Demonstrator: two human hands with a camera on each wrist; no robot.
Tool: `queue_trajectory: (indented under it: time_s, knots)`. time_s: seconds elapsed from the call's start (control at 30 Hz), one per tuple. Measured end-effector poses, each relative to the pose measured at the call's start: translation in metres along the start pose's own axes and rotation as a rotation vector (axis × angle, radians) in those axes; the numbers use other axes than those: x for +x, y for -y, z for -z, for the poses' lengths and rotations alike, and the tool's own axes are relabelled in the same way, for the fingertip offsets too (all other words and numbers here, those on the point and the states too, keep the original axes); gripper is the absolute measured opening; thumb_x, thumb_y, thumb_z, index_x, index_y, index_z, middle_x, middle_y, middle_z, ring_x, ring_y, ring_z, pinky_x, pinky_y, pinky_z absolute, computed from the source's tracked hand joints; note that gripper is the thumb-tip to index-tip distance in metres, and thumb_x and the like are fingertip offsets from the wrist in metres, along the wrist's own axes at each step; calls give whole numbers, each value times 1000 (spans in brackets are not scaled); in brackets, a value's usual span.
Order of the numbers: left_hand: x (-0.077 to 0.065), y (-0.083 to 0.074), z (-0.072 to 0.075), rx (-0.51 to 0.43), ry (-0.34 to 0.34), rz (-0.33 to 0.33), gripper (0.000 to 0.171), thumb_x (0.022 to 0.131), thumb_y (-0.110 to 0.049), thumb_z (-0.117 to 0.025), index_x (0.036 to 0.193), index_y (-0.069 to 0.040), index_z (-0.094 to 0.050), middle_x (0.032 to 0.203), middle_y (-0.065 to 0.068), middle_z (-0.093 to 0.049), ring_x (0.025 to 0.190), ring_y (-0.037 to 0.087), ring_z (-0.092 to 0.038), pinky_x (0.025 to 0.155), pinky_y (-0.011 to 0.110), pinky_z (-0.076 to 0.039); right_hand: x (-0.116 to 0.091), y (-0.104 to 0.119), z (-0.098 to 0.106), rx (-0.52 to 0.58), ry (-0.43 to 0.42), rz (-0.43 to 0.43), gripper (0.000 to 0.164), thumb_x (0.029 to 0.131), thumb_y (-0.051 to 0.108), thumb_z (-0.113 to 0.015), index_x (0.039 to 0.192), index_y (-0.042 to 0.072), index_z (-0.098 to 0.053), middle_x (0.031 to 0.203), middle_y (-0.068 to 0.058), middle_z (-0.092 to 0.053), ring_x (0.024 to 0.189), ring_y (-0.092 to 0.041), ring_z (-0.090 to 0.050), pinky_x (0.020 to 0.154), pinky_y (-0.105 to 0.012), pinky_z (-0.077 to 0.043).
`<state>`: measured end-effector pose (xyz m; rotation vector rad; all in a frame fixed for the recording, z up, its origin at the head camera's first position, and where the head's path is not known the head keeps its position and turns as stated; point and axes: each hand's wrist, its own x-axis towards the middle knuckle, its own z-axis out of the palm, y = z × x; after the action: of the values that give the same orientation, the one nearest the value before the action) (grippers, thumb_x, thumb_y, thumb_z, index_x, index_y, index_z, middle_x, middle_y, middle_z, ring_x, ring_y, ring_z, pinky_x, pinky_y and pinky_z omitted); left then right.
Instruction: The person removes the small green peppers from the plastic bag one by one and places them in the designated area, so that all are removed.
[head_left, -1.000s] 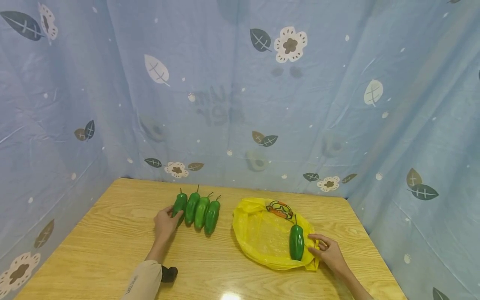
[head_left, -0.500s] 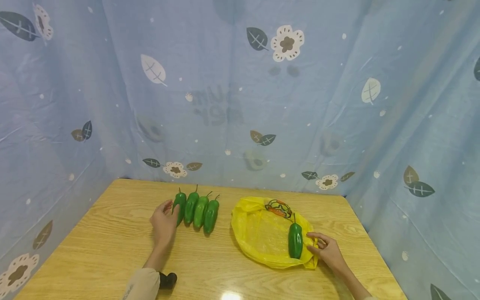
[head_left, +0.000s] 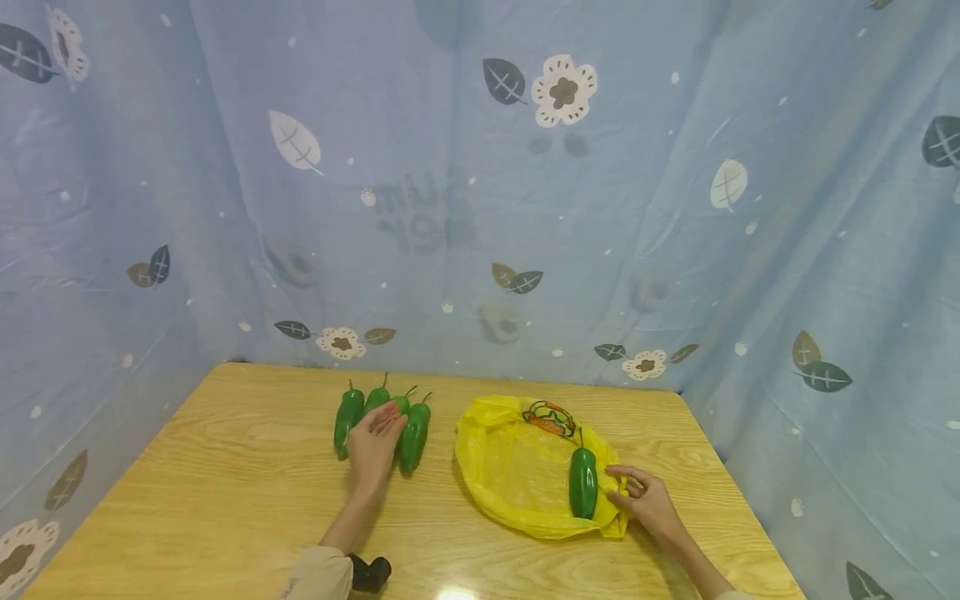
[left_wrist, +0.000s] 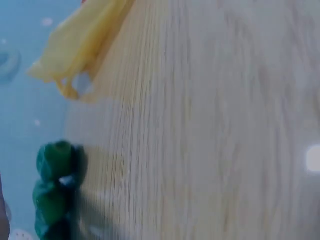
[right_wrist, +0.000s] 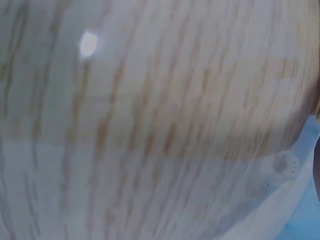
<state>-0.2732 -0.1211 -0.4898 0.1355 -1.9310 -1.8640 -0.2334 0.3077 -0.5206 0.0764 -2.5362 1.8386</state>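
Observation:
Several glossy green chili peppers lie side by side at the left of the head view; the leftmost pepper [head_left: 348,423] and the rightmost pepper [head_left: 415,437] show most. My left hand [head_left: 372,442] is over the middle peppers with its fingers extended, partly hiding them; whether it touches them cannot be told. Another green pepper [head_left: 582,483] lies on the right part of a spread yellow plastic bag [head_left: 502,479]. My right hand [head_left: 648,500] is at the bag's right edge, thumb and fingers apart, fingertips by the plastic. The left wrist view shows pepper ends [left_wrist: 52,160].
A light wooden table [head_left: 217,492] carries everything. A blue patterned curtain [head_left: 420,167] surrounds its back and sides. A black device [head_left: 370,573] sits at my left wrist. The right wrist view shows only tabletop [right_wrist: 150,110], some curtain and a dark sliver.
My left hand has left the leftmost pepper and moved right over the middle ones. The leftmost pepper lies slightly apart from the others. My right hand stays by the bag.

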Motion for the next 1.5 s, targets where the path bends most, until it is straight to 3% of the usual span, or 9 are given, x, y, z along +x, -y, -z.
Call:
queue_trajectory:
  time_s: [0.33, 0.53, 0.67, 0.97, 1.07, 1.2, 1.5]
  knots:
    - [-14, -12, -35, -77, 129, -1, 35, 85, 6, -67, 119, 9, -60, 117, 26, -62, 110, 36, -60, 90, 25, -51, 1, -2, -2, -13, -10, 3, 43, 81, -3, -72, 122, -7, -60, 131, -27, -53, 125, -43, -45, 106, -51, -33]
    - [-26, -13, -61, -91, 205, -40, 35, 84, 7, -67, 118, 12, -61, 115, 25, -64, 107, 37, -62, 89, 28, -52, 0, -4, -1, 4, -17, -8, 43, 81, -4, -71, 123, -6, -59, 132, -28, -51, 125, -43, -45, 98, -44, -46]
    - [-39, -11, -79, -102, 254, -34, 34, 83, 8, -68, 117, 13, -61, 114, 26, -64, 105, 37, -63, 87, 28, -53, 0, -3, 0, 6, -12, -5, 43, 81, -4, -71, 123, -7, -59, 132, -28, -51, 125, -44, -45, 99, -45, -45]
    - [-66, -14, -112, -190, 222, -18, 29, 84, 6, -68, 112, 13, -63, 108, 26, -66, 103, 41, -63, 85, 27, -54, -1, -2, -2, -17, -7, 22, 41, 82, -4, -71, 121, -8, -60, 130, -28, -53, 129, -46, -39, 105, -55, -33]
    - [-77, -18, -122, -203, 249, -15, 28, 84, 6, -68, 111, 13, -64, 107, 26, -66, 103, 42, -62, 85, 28, -54, 0, -3, -2, -2, -3, 24, 41, 82, -5, -70, 121, -8, -60, 130, -28, -52, 129, -45, -39, 105, -51, -35]
    - [-92, -10, -142, -206, 270, -20, 27, 83, 8, -68, 109, 13, -64, 106, 26, -66, 101, 43, -63, 85, 32, -54, 0, -3, -1, 11, 1, 31, 41, 82, -6, -70, 121, -10, -58, 131, -29, -51, 128, -46, -41, 103, -49, -38]
    - [-115, -5, -180, -182, 225, -74, 28, 77, 10, -73, 105, 7, -68, 101, 21, -69, 93, 39, -66, 82, 32, -56, -2, -4, -1, 47, 7, 41, 41, 83, -7, -69, 122, -11, -57, 134, -31, -48, 129, -48, -37, 93, -36, -50]
